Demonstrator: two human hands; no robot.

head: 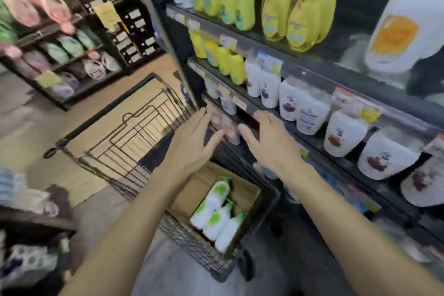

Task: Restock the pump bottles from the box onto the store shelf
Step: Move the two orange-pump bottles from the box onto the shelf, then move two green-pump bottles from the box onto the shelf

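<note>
Three white pump bottles with green pumps and green labels (216,211) lie in an open cardboard box (192,190) inside a black wire cart (134,127). Above the box, my left hand (192,142) and my right hand (269,142) reach out with straight fingers toward the dark store shelf (312,142), at a gap beside small pale bottles (228,127). Neither hand holds anything. The picture is blurred by motion.
Yellow bottles (240,0) fill the upper shelves and white bottles with dark labels (343,137) line the shelf to the right. A big white jug (403,31) stands top right. Another rack of pouches (67,55) stands across the aisle, goods are stacked low left.
</note>
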